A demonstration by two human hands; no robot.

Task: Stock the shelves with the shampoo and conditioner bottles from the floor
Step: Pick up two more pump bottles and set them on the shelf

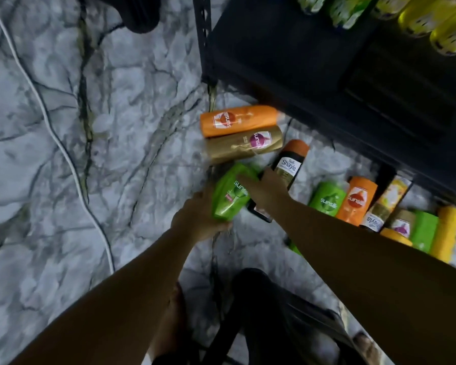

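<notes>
Left hand grips a green Sunsilk bottle, right hand on the black Shayla bottle (grip unclear), gold bottle just beside.

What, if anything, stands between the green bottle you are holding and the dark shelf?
Nothing visible blocks a lift. Only the gold bottle and orange bottle lie on the floor between the green bottle and the shelf.

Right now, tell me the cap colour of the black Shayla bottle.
Orange cap on the black Shayla bottle, head view.
</notes>
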